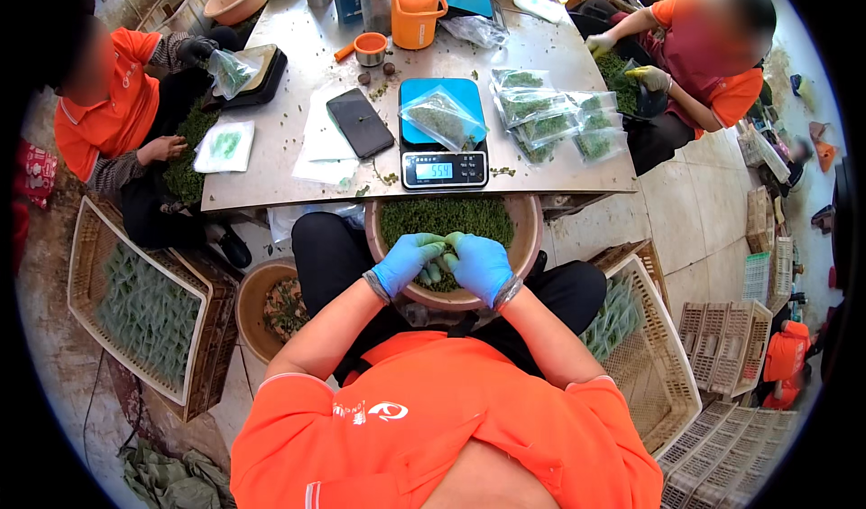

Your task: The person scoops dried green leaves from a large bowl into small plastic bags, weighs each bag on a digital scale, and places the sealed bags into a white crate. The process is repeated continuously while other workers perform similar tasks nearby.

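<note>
My left hand [411, 263] and my right hand [479, 263], in blue gloves with greenish fingertips, meet above a round basin [531, 238] between my knees. Small green peppercorn-like sprigs [446, 218] fill it. The fingers are bent together at the tips; whether anything is pinched between them cannot be told. Beyond the basin, a digital scale [444, 169] on the metal table [284, 188] carries a clear bag of green pieces [443, 118]. Several filled clear bags [541, 113] lie to its right. A black phone [360, 123] rests on white bags [325, 134] to its left.
One co-worker [108, 110] sits at left, another [703, 69] at right. Crates with filled bags [145, 313] flank me, the right one [656, 353] close to my knee. A bowl of stems [250, 306] stands by my left leg. An orange jug [414, 19] stands at the table's far side.
</note>
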A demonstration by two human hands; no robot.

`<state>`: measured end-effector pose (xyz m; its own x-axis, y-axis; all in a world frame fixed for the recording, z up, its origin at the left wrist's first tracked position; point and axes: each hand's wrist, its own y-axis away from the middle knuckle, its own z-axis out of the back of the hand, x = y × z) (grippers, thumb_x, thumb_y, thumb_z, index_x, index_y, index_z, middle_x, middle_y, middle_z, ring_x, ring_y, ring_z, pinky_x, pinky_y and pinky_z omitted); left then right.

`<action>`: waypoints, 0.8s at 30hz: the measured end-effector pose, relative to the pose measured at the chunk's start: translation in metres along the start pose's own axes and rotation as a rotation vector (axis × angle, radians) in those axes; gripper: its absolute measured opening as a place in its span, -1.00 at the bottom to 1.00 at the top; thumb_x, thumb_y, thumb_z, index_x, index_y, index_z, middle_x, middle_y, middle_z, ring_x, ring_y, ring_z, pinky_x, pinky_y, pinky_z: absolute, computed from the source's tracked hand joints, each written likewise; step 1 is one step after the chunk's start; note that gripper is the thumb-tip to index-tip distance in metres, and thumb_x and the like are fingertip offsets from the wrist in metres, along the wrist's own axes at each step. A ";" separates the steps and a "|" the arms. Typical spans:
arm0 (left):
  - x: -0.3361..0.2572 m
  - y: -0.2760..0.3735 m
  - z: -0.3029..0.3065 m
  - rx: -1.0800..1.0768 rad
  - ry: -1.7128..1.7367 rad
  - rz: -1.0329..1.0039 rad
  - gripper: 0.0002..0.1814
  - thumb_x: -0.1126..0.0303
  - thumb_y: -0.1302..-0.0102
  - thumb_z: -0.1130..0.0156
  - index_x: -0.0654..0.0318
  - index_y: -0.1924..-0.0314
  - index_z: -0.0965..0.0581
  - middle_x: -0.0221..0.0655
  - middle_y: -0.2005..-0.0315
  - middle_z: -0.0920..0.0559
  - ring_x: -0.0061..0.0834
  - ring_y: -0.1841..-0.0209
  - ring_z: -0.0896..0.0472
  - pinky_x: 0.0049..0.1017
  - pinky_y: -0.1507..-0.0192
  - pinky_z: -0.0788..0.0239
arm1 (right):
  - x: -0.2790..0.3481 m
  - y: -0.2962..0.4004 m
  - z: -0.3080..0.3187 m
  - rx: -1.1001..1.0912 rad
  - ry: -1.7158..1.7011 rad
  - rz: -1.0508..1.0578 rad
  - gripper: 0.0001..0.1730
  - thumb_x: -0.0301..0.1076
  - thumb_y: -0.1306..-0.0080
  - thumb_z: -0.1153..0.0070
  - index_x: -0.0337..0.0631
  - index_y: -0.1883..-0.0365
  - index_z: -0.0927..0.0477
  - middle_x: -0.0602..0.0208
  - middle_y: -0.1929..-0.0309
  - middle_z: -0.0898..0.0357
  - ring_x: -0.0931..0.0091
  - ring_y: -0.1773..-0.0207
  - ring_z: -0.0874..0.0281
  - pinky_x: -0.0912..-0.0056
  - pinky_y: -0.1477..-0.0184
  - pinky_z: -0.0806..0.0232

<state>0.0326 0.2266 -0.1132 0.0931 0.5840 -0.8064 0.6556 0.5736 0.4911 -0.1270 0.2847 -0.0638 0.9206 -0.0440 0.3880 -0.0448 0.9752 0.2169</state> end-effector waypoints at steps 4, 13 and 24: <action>0.001 -0.002 0.003 -0.061 -0.079 -0.107 -0.82 0.45 -0.40 -0.09 0.34 0.09 -0.56 -0.37 0.53 -0.66 -0.63 0.67 -0.53 -0.65 0.62 -0.33 | -0.013 -0.006 0.002 -0.099 -0.019 -0.002 -0.81 -0.19 -0.25 -0.12 -0.08 0.27 -0.60 0.16 0.37 -0.64 0.19 0.29 -0.63 0.09 0.26 -0.45; 0.012 -0.010 0.001 -0.178 -0.169 -0.270 -0.85 0.47 -0.41 -0.06 0.34 0.15 -0.56 -0.37 0.53 -0.64 -0.66 0.64 -0.53 -0.66 0.59 -0.33 | -0.043 -0.020 0.003 -0.267 0.052 -0.139 -0.81 -0.18 -0.26 -0.12 -0.06 0.29 -0.63 0.18 0.41 -0.65 0.17 0.29 -0.63 0.09 0.24 -0.45; -0.003 -0.001 0.008 -0.032 -0.093 -0.180 -0.86 0.47 -0.39 -0.06 0.35 0.17 -0.56 -0.35 0.53 -0.63 -0.64 0.63 -0.52 -0.66 0.57 -0.35 | -0.032 -0.013 -0.012 0.123 -0.518 -0.033 -0.69 -0.26 -0.26 -0.11 -0.08 0.04 -0.63 0.11 0.22 -0.66 0.15 0.13 -0.61 0.19 0.07 -0.45</action>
<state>0.0377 0.2196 -0.1144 0.0464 0.4157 -0.9083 0.6437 0.6829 0.3455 -0.1514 0.2757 -0.0898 0.6115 -0.2062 0.7639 -0.0930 0.9400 0.3283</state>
